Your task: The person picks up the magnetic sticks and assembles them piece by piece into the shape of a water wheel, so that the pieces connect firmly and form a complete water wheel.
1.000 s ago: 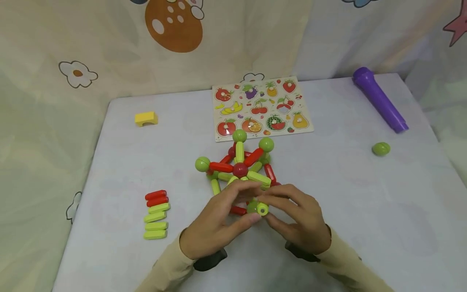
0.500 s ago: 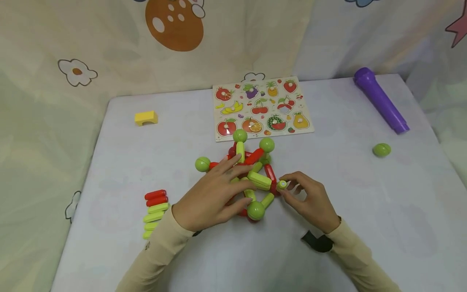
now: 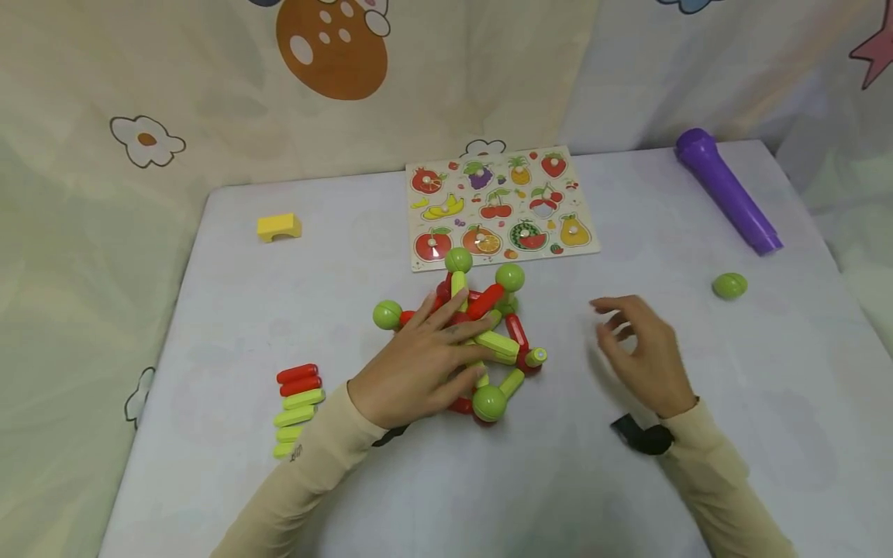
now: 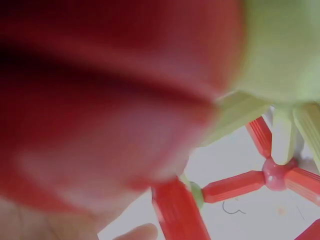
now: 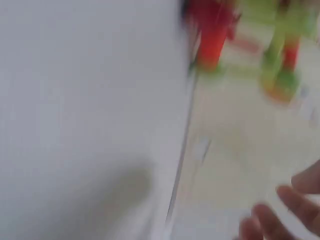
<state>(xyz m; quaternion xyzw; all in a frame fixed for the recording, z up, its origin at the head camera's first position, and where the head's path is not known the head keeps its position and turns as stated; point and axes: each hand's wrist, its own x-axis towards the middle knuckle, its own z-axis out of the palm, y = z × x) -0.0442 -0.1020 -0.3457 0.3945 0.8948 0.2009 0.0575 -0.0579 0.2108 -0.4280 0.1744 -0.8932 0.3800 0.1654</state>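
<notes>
A structure of red and green rods [image 3: 497,342] joined by red and green balls [image 3: 490,403] stands in the middle of the table. My left hand [image 3: 425,364] lies over its near left part with the fingers spread and hides the rods beneath. One short green rod [image 3: 536,356] sticks up from a red ball at the structure's right corner. To the right of the structure, apart from it, my right hand [image 3: 645,353] hovers with loosely bent fingers and holds nothing. The left wrist view shows red rods [image 4: 235,186] meeting at a red ball [image 4: 276,174] close up. The right wrist view is blurred.
Several loose red and green rods [image 3: 300,397] lie in a column at left. A yellow block [image 3: 279,226] sits farther back. Behind the structure lies a fruit puzzle board [image 3: 502,205]. A purple microphone-shaped toy [image 3: 729,192] and a green ball [image 3: 729,286] are at right.
The left hand has moved from the near corner onto the structure's top. The right hand placed the green rod upright at the right corner, let go and drew away to the right.
</notes>
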